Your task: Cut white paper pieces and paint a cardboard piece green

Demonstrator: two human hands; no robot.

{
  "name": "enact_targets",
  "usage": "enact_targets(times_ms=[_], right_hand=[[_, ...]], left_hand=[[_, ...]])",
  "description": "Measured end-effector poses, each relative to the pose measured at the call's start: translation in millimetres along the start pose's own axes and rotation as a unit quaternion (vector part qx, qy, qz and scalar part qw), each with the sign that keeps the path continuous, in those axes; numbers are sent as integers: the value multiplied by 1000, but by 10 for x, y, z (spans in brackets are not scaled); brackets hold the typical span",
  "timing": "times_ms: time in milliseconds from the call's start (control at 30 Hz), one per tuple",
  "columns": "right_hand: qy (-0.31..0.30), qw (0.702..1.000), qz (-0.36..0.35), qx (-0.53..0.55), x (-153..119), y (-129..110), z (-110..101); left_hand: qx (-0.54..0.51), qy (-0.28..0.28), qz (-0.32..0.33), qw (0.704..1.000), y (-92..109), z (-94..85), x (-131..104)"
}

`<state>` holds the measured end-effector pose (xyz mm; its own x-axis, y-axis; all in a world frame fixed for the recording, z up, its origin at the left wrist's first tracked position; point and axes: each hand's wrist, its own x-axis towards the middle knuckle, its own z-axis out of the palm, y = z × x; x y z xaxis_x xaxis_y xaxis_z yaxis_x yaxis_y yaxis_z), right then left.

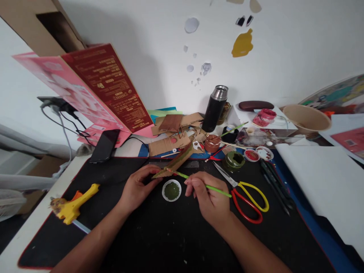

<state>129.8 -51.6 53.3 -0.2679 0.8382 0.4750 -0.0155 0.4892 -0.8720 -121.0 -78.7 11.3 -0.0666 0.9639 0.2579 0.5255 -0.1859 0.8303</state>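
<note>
My left hand (140,188) pinches the near end of a long, folded cardboard piece (179,159), part bare brown and part painted green. In my right hand (211,193) is a thin green paintbrush (218,190), gripped like a pen. Its tip touches the cardboard, or lies right beside it; I cannot tell which. Below the cardboard, a small white lid (171,190) holds dark green paint. An open jar of green paint (233,160) stands beyond my right hand. Scissors (241,193) with one red and one yellow handle lie just right of that hand.
A yellow glue gun (74,204) lies on the black mat at the left, near a phone (105,145). Cardboard scraps (167,144), a brown paint jar (212,143) and a black thermos (215,109) line the back. Black pens (275,185) and white paper (324,182) are at the right.
</note>
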Motion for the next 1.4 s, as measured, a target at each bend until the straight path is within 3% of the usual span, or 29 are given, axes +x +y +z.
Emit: enact_targets(times_ms=[300,667,867,1133,1400], right_hand=[[-36,999,-6,-6,-10,-12,79],[-4,999,25,-37,-5,14,-27],[47,998,18,-35,10,13,-78],[-21,999,-5,-29,-2,-13,-20],[27,997,25,-66,41,49,-143]], left_hand=[[-6,-1,8,1000,20,1,3],[3,-7,-1,1000,28,-8,3],[0,3,3,1000,12,-4,0],[9,-4,0,1000,0,-9,-4],[5,4,-7,1000,11,1,-7]])
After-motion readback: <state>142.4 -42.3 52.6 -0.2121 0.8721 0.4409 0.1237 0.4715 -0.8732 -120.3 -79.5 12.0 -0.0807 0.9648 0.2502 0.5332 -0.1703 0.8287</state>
